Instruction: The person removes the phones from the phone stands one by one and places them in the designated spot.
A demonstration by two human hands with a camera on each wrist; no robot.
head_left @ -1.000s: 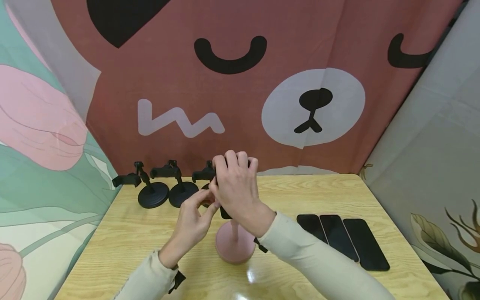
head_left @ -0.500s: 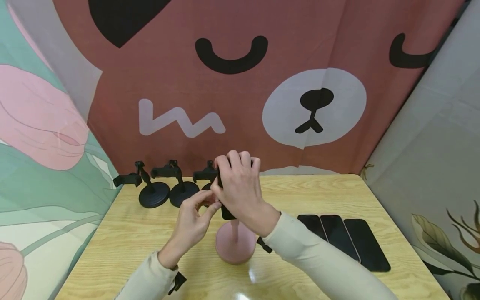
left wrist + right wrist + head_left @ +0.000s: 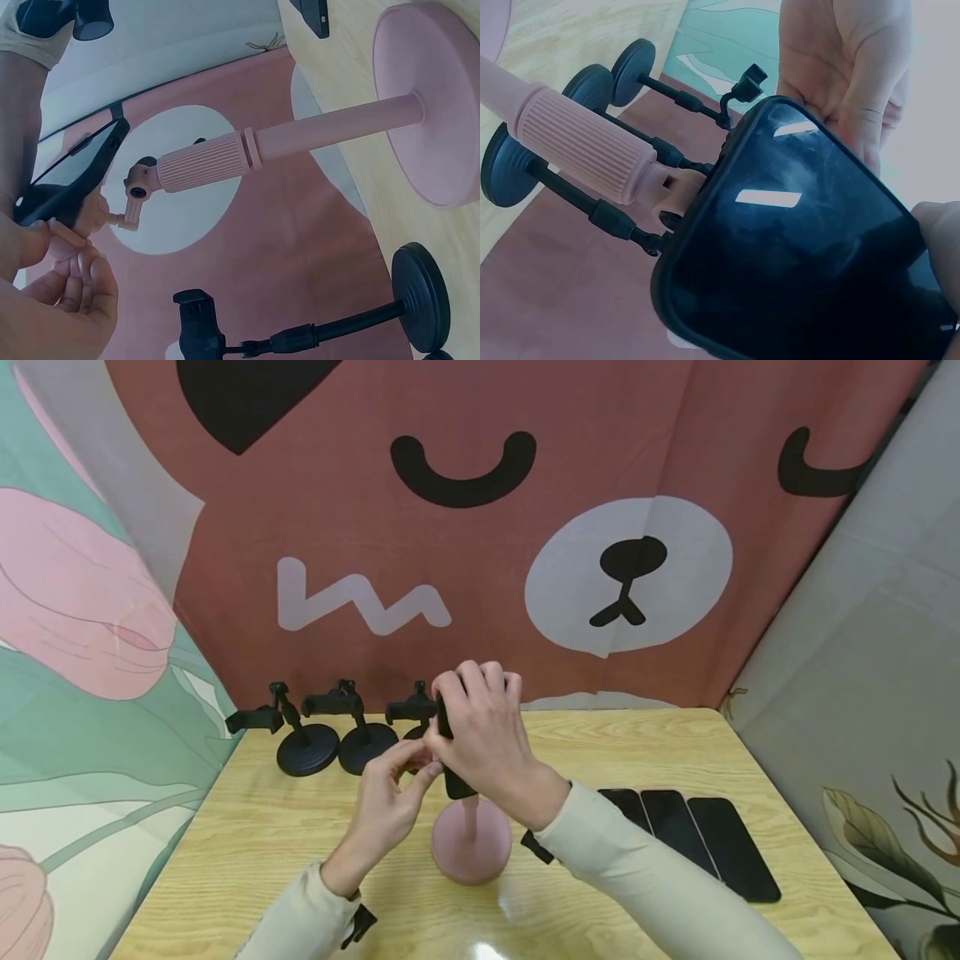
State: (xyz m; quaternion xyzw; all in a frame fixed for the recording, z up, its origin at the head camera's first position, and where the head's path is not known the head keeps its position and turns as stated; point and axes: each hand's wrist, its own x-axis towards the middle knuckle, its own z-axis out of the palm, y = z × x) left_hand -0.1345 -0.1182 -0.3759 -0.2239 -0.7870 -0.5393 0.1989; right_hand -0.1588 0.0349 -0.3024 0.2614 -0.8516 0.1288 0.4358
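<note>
A pink phone stand (image 3: 471,852) stands upright at the middle of the table, its ribbed neck (image 3: 202,163) leading up to a pivot and a clamp. My right hand (image 3: 486,739) grips a black phone (image 3: 780,232) from above, at the top of this stand. The phone's glossy screen fills much of the right wrist view, and its lower end shows below my palm in the head view. With thumb and fingers, my left hand (image 3: 386,806) pinches the pink clamp (image 3: 71,238) at the phone's edge. Most of the clamp is hidden behind the phone and fingers.
Several black phone stands (image 3: 307,750) line the table's back left. Dark phones (image 3: 731,852) lie side by side on the right, partly behind my right sleeve. A bear-print curtain (image 3: 360,527) hangs right behind the wooden table (image 3: 247,852).
My right hand and the phone have shifted slightly to the right, showing more of the phone's left edge and lower end. My left hand stays at the clamp.
</note>
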